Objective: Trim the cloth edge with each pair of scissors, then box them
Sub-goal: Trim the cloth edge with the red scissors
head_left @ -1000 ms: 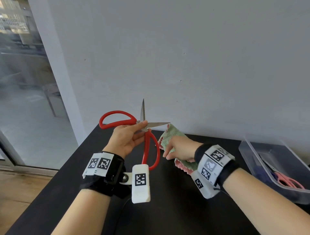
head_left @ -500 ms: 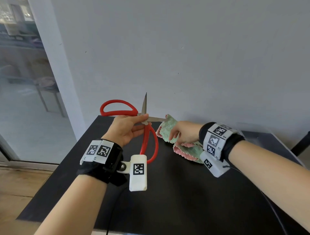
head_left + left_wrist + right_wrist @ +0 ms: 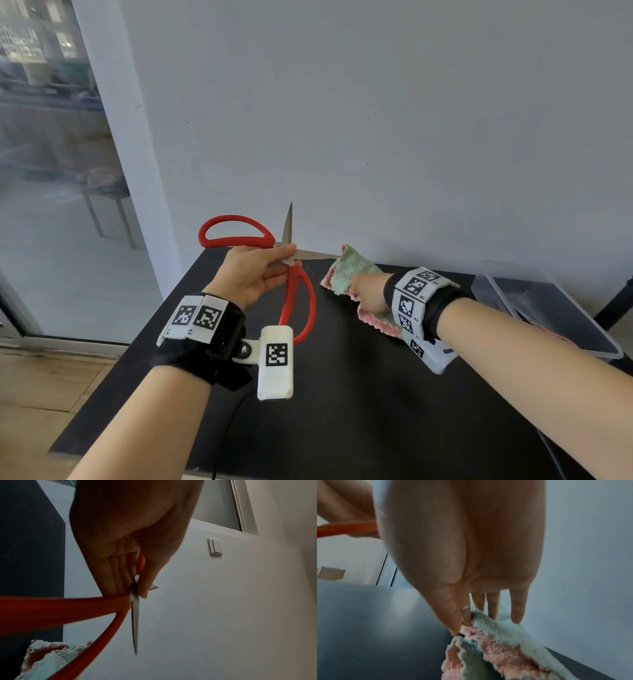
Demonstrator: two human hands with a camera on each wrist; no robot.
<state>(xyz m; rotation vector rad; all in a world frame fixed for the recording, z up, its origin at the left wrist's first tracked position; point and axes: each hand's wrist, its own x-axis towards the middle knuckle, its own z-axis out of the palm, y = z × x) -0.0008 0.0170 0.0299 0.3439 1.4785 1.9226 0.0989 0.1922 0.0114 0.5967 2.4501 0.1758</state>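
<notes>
We pinch the red scissors (image 3: 291,274) at the pivot with our left hand (image 3: 253,274), thumb over the joint, likely so the wide-spread blades stay apart while one points at the cloth (image 3: 352,277). Our right hand (image 3: 368,293) grips that cloth just above the black table (image 3: 342,411), its edge raised at the blade tip. Only the right wrist view shows thumb and forefinger nipping the fold. Farther right, the clear box (image 3: 548,315) waits by the wall.

Black wrist straps (image 3: 219,342) carry white blocks printed with square black-and-white markers.
</notes>
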